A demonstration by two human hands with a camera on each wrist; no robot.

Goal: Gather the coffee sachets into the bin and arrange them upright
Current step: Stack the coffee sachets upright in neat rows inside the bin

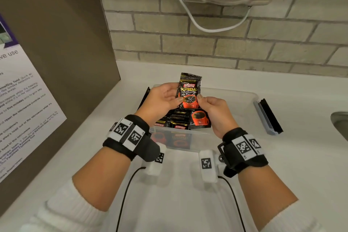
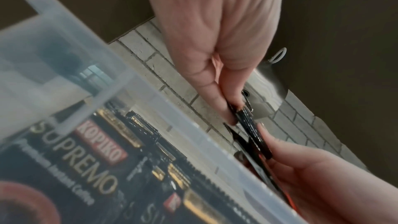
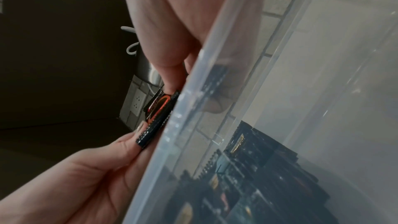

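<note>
Glossy foil sachet (image 1: pixel 189 91), pinched upright by my left hand (image 1: pixel 160 100) and right hand (image 1: pixel 216 111) over the bin (image 1: pixel 235 100), may slip and topple the standing row.

White countertop (image 1: pixel 188 203), clear plastic bin (image 1: pixel 243 100) and black-edged lid (image 1: pixel 268 117) directly on it.

head view: from above, facing down and forward at the counter (image 1: pixel 188 184). wrist views: very near, low beside the bin wall (image 2: pixel 150 108), facing up along the fingers. shared by all three: the held sachet (image 1: pixel 189 91).
</note>
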